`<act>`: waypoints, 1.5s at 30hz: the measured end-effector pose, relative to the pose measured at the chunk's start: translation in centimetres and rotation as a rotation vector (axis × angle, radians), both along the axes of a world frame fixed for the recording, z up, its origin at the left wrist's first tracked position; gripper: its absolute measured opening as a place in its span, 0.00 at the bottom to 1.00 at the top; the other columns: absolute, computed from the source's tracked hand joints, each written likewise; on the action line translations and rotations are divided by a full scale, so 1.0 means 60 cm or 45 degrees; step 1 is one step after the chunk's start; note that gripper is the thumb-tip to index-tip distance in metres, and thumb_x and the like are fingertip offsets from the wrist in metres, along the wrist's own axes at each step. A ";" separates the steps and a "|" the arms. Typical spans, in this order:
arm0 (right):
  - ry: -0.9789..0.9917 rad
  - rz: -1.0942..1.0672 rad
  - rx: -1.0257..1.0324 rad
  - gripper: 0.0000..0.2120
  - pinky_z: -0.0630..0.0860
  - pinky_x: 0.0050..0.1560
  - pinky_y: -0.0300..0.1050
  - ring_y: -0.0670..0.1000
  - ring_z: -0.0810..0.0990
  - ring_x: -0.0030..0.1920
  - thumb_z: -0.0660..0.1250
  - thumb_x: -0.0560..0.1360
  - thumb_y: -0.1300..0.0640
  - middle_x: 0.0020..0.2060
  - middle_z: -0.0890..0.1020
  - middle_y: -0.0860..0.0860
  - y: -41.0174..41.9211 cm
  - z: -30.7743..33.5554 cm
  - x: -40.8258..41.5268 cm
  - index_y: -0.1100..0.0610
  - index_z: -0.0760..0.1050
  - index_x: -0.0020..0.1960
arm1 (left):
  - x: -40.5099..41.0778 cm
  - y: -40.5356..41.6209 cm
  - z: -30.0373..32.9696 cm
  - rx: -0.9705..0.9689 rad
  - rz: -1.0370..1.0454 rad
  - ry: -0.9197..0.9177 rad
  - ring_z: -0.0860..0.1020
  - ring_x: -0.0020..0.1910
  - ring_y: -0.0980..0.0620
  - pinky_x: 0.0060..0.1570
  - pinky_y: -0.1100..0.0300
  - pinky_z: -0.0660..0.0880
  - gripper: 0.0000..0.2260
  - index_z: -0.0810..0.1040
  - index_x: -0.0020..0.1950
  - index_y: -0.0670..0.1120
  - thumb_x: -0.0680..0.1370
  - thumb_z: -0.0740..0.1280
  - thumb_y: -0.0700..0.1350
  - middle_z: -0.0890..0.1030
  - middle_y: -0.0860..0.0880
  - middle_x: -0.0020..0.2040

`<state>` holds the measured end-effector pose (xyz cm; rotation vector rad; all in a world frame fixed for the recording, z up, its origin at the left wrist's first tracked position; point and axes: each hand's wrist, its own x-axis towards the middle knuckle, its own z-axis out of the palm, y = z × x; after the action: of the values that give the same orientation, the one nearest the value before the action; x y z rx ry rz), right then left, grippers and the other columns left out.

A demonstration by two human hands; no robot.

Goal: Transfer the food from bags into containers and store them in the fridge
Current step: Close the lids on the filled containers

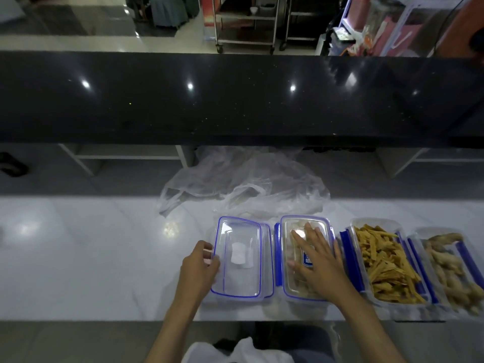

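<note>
Several clear containers with blue seals stand in a row on the pale counter. My left hand (200, 265) grips the left edge of the leftmost container (239, 259), which has its lid on and looks empty apart from a white label. My right hand (318, 260) lies flat, fingers spread, on the lid of the second container (293, 226), which holds pale food. To the right, an uncovered container (387, 265) is full of yellow-orange strips. Past it, another uncovered container (453, 271) holds pale lumpy pieces. An empty clear plastic bag (243, 184) lies crumpled behind the containers.
A raised black stone ledge (235, 100) runs across the back of the counter (91, 258). Beyond it are metal trolleys (246, 24) and a shiny tiled floor. A white bag (235, 352) sits at the bottom near my body.
</note>
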<state>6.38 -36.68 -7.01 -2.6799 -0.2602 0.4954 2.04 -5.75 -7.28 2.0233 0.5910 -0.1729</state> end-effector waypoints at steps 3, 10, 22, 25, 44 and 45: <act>-0.146 -0.202 0.490 0.19 0.48 0.83 0.59 0.39 0.50 0.82 0.65 0.83 0.48 0.80 0.61 0.37 0.032 0.028 -0.009 0.38 0.71 0.73 | 0.007 -0.010 0.047 -0.228 0.044 -0.090 0.87 0.42 0.50 0.41 0.52 0.86 0.07 0.75 0.58 0.51 0.82 0.70 0.44 0.86 0.47 0.52; 0.419 -0.411 1.153 0.32 0.67 0.77 0.58 0.43 0.67 0.75 0.63 0.73 0.25 0.76 0.69 0.38 0.134 0.103 -0.025 0.31 0.66 0.75 | 0.015 -0.087 0.127 -0.119 -0.129 -0.446 0.86 0.45 0.57 0.44 0.55 0.85 0.12 0.74 0.60 0.60 0.80 0.72 0.52 0.86 0.61 0.51; 0.286 -0.784 1.773 0.15 0.82 0.54 0.60 0.61 0.85 0.60 0.63 0.84 0.55 0.63 0.84 0.55 -0.007 0.136 -0.022 0.56 0.74 0.69 | 0.058 -0.246 0.113 -0.066 -0.233 -0.588 0.74 0.69 0.57 0.69 0.57 0.72 0.15 0.76 0.68 0.53 0.82 0.70 0.50 0.77 0.58 0.68; 0.261 -0.761 1.779 0.17 0.80 0.58 0.66 0.62 0.85 0.60 0.64 0.84 0.56 0.63 0.84 0.56 -0.073 0.137 -0.020 0.53 0.72 0.72 | 0.069 -0.311 0.120 -0.319 -0.101 -0.346 0.78 0.62 0.60 0.53 0.66 0.79 0.29 0.64 0.74 0.60 0.78 0.75 0.52 0.73 0.64 0.66; -0.417 0.555 0.301 0.15 0.63 0.79 0.48 0.46 0.69 0.75 0.66 0.83 0.50 0.72 0.76 0.45 -0.375 0.022 0.035 0.48 0.79 0.68 | -0.046 -0.485 0.084 -0.968 1.035 -0.290 0.81 0.31 0.53 0.29 0.59 0.80 0.17 0.74 0.70 0.45 0.82 0.68 0.39 0.84 0.47 0.42; -0.432 0.538 0.320 0.14 0.62 0.79 0.47 0.46 0.69 0.75 0.65 0.83 0.50 0.72 0.76 0.45 -0.375 0.018 0.037 0.48 0.79 0.68 | -0.055 -0.491 0.082 -0.974 1.054 -0.279 0.81 0.30 0.53 0.29 0.60 0.80 0.17 0.74 0.70 0.45 0.82 0.68 0.39 0.84 0.47 0.43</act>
<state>8.57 -59.20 -5.96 -2.4462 -0.9326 0.1065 -1.29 -35.22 -2.39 0.9423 0.9859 0.2841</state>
